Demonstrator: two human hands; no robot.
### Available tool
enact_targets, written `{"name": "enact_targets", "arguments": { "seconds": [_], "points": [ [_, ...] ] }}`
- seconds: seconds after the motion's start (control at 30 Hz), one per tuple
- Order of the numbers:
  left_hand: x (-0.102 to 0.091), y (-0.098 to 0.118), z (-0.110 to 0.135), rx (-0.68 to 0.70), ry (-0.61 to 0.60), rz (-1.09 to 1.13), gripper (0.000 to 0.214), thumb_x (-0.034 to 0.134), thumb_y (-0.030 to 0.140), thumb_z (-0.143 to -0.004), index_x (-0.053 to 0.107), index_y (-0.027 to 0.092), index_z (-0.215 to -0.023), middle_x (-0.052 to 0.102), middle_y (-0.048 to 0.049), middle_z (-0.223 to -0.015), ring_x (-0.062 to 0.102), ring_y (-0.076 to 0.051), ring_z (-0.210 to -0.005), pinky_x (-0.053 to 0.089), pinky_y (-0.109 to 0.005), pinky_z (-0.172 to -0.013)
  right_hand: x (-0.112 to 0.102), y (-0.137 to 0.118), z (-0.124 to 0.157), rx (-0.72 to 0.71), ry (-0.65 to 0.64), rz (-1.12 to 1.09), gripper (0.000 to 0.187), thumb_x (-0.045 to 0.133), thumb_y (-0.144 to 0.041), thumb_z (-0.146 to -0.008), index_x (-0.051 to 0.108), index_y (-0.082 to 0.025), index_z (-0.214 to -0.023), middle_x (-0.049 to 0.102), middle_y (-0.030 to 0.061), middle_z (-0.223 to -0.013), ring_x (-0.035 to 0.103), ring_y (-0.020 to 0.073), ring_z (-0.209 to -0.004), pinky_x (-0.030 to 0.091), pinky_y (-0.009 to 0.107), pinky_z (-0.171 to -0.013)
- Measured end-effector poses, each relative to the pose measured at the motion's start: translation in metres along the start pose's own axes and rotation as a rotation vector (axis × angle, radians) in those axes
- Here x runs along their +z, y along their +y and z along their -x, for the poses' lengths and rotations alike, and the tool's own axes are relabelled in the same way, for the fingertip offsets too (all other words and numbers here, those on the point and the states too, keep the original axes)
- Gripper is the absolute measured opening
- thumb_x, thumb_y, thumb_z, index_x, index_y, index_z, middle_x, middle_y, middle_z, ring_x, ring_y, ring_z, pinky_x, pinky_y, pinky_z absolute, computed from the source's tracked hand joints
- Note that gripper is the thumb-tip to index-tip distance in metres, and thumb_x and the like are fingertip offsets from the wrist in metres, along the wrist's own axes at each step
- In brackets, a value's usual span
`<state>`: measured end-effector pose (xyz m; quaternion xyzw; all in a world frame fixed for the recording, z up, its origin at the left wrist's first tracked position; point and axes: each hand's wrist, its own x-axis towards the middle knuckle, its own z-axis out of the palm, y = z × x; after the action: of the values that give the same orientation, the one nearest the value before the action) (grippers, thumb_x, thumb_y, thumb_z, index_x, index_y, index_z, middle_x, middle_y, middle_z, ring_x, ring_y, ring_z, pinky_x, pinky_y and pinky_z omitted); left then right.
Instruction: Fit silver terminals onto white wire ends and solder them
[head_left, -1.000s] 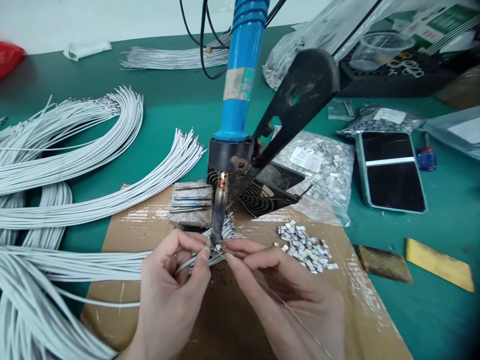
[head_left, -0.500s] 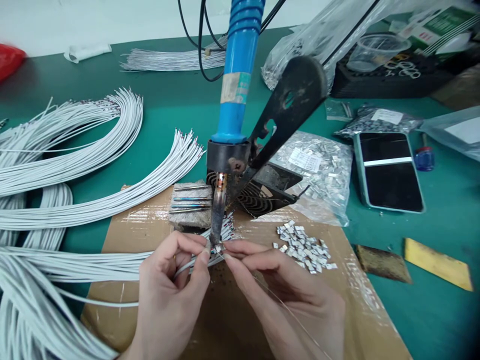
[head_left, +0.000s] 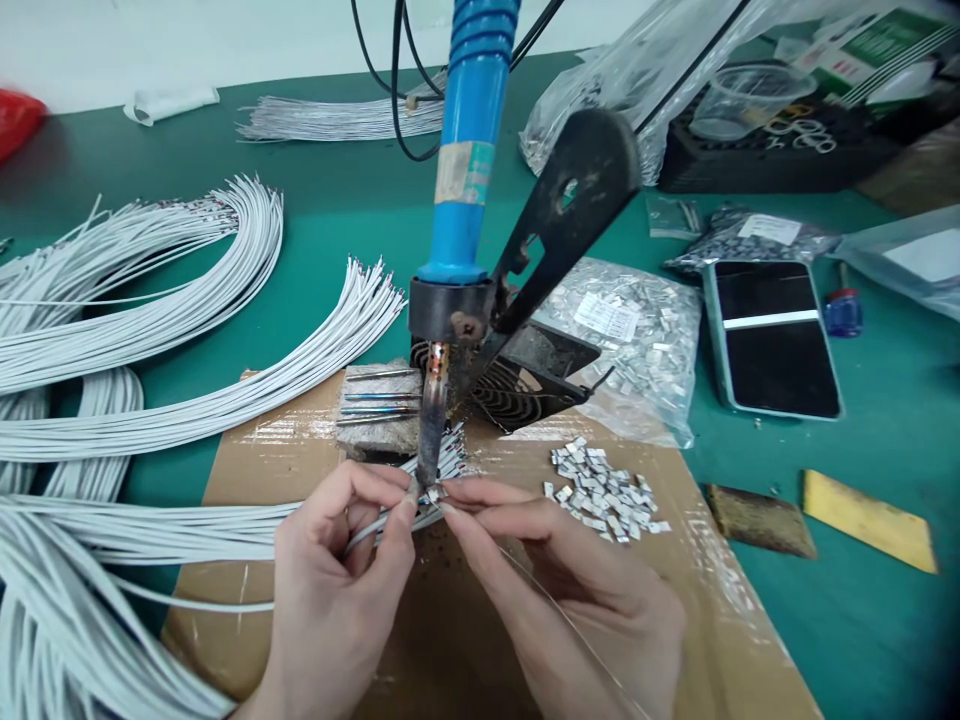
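A blue-handled soldering iron (head_left: 469, 130) is clamped in a black bracket (head_left: 566, 210), its tip (head_left: 429, 450) pointing down between my hands. My left hand (head_left: 341, 590) is closed, pinching a white cable (head_left: 366, 533) just below the tip. Fingers of my right hand (head_left: 577, 580) are pressed together on a thin solder wire (head_left: 559, 605) that trails down to the bottom edge. A small shiny metal piece (head_left: 433, 494) sits at the cable's end, between both sets of fingertips and right by the tip. Which fingers bear it I cannot tell.
Bundles of white cables (head_left: 150, 435) cover the left side. Cardboard (head_left: 247, 600) lies under my hands, with loose metal pieces (head_left: 607, 495) on it. Around stand a tip-cleaning block (head_left: 379, 435), a black fan (head_left: 517, 395), a bag of metal pieces (head_left: 660, 350) and a phone (head_left: 780, 370).
The whole view has shifted very slightly. Both hands keep their hold at the iron's tip, with no other clear movement.
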<state>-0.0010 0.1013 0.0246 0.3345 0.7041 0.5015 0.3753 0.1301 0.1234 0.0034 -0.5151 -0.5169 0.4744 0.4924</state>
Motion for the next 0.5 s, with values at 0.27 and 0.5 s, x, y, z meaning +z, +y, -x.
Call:
{"name": "enact_targets", "arguments": {
  "seconds": [0.27,0.5],
  "points": [
    [-0.0102,-0.0089,-0.0072,0.071,-0.150,-0.013,0.016,0.069,0.016,-0.091,0.068,0.020,-0.076,0.077,-0.0013,-0.087,0.071,-0.010,-0.067,0.054,-0.014,-0.059,0.0030,-0.0040,0.0008,0.023,0.029,0.015,0.017,0.080,-0.017,-0.083,0.074,-0.024,-0.068,0.084,0.0017,-0.091,0.079,0.0187,-0.080,0.061,0.026,-0.076],
    [-0.0069,-0.0059,-0.0031,0.033,-0.092,-0.031,0.015,0.072,0.019,-0.087,0.069,0.019,-0.073,0.076,-0.0031,-0.084,0.070,-0.013,-0.069,0.050,-0.015,-0.053,0.0027,-0.0035,-0.0001,0.029,0.020,0.013,0.017,0.080,-0.019,-0.083,0.074,-0.023,-0.068,0.084,0.0025,-0.091,0.080,0.0190,-0.082,0.061,0.025,-0.074]
  ]
}}
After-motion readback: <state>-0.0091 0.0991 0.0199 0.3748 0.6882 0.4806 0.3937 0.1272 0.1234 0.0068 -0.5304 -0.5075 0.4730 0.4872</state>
